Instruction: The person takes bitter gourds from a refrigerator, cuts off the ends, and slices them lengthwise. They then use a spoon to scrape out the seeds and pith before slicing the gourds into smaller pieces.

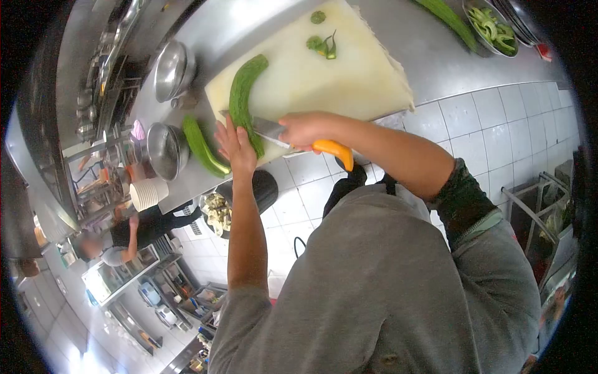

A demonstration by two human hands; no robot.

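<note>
A long ribbed green gourd (244, 87) lies across the near left part of the white cutting board (305, 81). My left hand (238, 148) rests on its lower end with the fingers stretched out. The orange handle (336, 151) of a knife is in my right hand (305, 129), which is closed around it. The knife's blade (269, 128) crosses the gourd near my left fingertips; its middle is hidden by the gourd. Small green end pieces (322, 45) lie further up the board. Left of the board is a split green gourd (202, 148).
Metal bowls (163, 149) and stacked white containers (148, 193) stand at the left. A bowl of green slices (492, 28) and another gourd (448, 20) are at the upper right. A bin of scraps (216, 213) stands below the counter. A person (118, 243) is at the left.
</note>
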